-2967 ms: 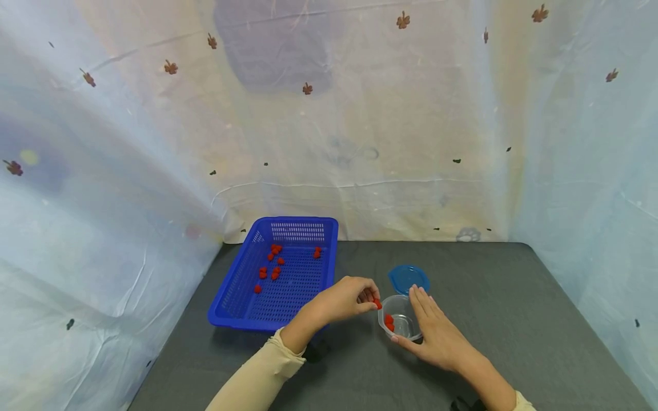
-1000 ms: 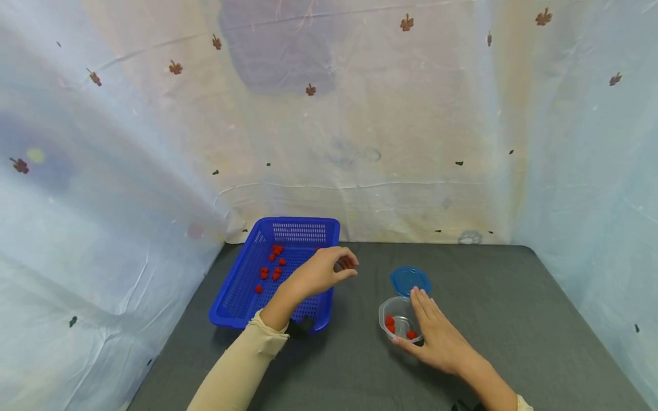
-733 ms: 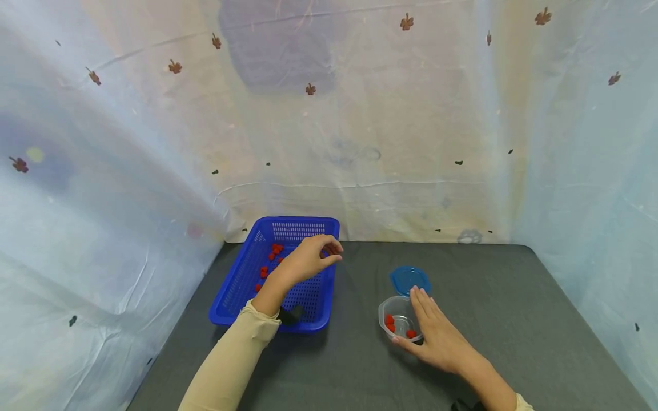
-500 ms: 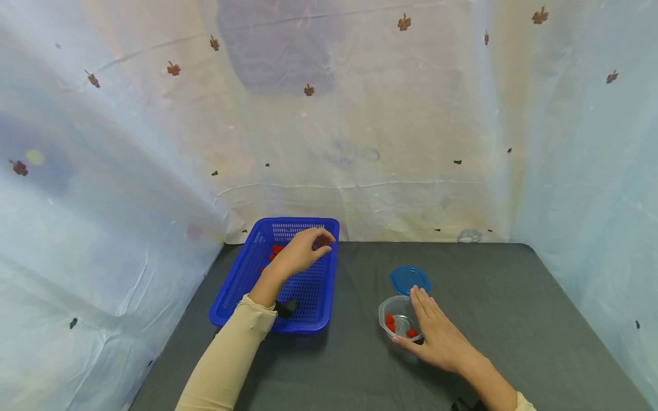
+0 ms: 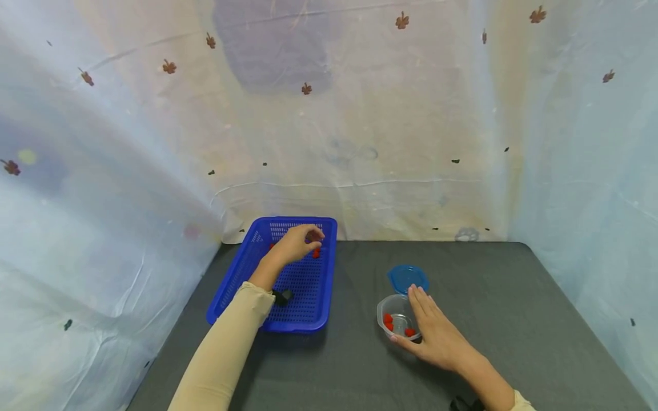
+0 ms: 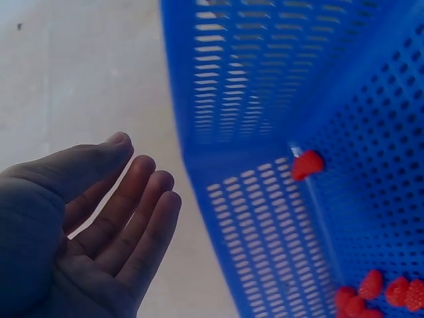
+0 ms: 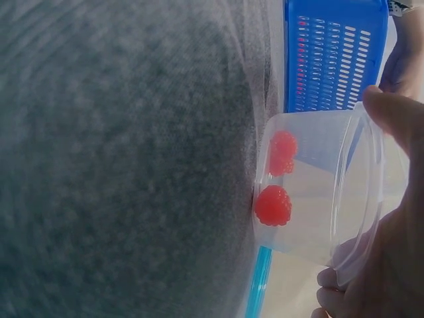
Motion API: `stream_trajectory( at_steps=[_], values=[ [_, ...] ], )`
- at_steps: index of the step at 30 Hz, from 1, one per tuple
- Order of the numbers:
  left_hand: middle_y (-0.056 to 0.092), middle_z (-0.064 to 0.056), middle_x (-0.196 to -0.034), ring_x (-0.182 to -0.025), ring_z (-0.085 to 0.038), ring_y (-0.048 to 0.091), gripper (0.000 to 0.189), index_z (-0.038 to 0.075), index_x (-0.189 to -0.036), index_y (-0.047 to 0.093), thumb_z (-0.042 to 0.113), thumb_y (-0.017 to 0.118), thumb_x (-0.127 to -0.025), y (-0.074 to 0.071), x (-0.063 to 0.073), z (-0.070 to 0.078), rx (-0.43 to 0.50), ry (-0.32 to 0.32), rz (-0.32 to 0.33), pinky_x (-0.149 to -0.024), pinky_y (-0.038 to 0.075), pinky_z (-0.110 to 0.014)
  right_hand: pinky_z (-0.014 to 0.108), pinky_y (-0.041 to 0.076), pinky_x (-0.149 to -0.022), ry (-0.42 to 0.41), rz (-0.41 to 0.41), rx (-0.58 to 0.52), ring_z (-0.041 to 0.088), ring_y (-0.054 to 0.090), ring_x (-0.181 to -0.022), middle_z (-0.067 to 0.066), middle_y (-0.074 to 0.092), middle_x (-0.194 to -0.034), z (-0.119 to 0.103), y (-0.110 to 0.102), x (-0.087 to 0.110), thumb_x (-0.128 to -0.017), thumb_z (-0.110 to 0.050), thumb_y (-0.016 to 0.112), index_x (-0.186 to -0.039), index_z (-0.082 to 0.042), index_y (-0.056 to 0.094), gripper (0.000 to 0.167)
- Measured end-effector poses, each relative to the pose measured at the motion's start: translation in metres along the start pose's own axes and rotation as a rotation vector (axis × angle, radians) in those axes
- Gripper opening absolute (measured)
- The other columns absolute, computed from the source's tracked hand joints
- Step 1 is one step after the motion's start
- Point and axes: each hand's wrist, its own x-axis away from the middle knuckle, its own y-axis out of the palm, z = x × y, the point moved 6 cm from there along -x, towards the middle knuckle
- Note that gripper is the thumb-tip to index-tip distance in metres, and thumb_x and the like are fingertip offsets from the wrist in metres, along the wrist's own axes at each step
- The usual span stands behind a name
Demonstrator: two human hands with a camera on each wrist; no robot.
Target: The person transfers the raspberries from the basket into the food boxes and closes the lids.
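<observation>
My left hand (image 5: 294,244) is over the far part of the blue plastic basket (image 5: 329,285). In the left wrist view its fingers are loosely bent with nothing between them, beside the basket wall (image 6: 225,159). Red raspberries (image 6: 308,165) lie in the basket, several bunched in its corner; my arm covers some in the head view. My right hand (image 5: 437,337) holds a clear plastic container (image 5: 381,314), thumb on the near rim and fingers along the far right side. Inside the container, raspberries (image 7: 273,205) rest on the bottom.
A blue lid (image 5: 408,278) lies on the grey tabletop (image 5: 514,319) just behind the container. The basket stands at the table's left, near the pale patterned curtain (image 5: 390,125) that hangs behind and at both sides.
My left hand has released a raspberry into the container and travelled left and away from me over the basket. My right hand has stayed at the container.
</observation>
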Motion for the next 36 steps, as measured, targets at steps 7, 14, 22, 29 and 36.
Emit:
stream_trajectory(
  at_steps=[7,14,22,29,36],
  values=[
    [0.072,-0.011,-0.119,-0.113,-0.029,0.068,0.025,0.0,-0.13,0.069,0.01,0.069,-0.106,0.012,-0.009,-0.017,-0.002,-0.047,-0.026,-0.1,0.056,-0.047,0.063,0.026,-0.126,-0.012,0.013,0.012,0.042,0.022,-0.162,0.023,0.022,-0.175,-0.002,-0.001,0.001,-0.095,-0.075,0.064,-0.167,0.006,0.024,0.115],
    [0.072,-0.013,-0.117,-0.11,-0.03,0.068,0.022,0.0,-0.126,0.071,0.008,0.069,-0.105,0.024,-0.018,-0.033,0.002,-0.089,-0.031,-0.099,0.057,-0.046,0.062,0.027,-0.125,-0.008,0.02,0.019,0.042,0.023,-0.162,0.023,0.023,-0.175,-0.002,-0.003,0.002,-0.095,-0.076,0.063,-0.167,0.006,0.024,0.115],
    [0.072,-0.015,-0.11,-0.106,-0.032,0.067,0.014,0.0,-0.116,0.072,0.002,0.071,-0.102,0.033,-0.019,-0.05,-0.035,-0.14,-0.023,-0.101,0.055,-0.049,0.062,0.028,-0.125,-0.004,0.014,0.009,0.042,0.023,-0.162,0.022,0.023,-0.175,0.001,0.003,0.003,-0.096,-0.077,0.061,-0.167,0.005,0.024,0.115],
    [0.072,-0.017,-0.112,-0.109,-0.034,0.067,0.018,-0.003,-0.118,0.071,0.001,0.072,-0.101,0.04,-0.022,-0.061,-0.031,-0.177,-0.033,-0.102,0.054,-0.049,0.063,0.029,-0.124,-0.002,0.016,0.004,0.042,0.023,-0.162,0.023,0.022,-0.175,0.0,0.001,0.002,-0.096,-0.077,0.061,-0.167,0.005,0.024,0.115],
    [0.069,-0.017,-0.118,-0.11,-0.033,0.067,0.028,0.002,-0.129,0.067,0.004,0.073,-0.102,0.048,-0.024,-0.074,-0.008,-0.213,-0.087,-0.1,0.056,-0.049,0.063,0.028,-0.125,0.012,-0.003,0.001,0.042,0.021,-0.162,0.023,0.021,-0.176,0.0,0.001,0.001,-0.095,-0.079,0.059,-0.168,0.005,0.022,0.117]
  ],
)
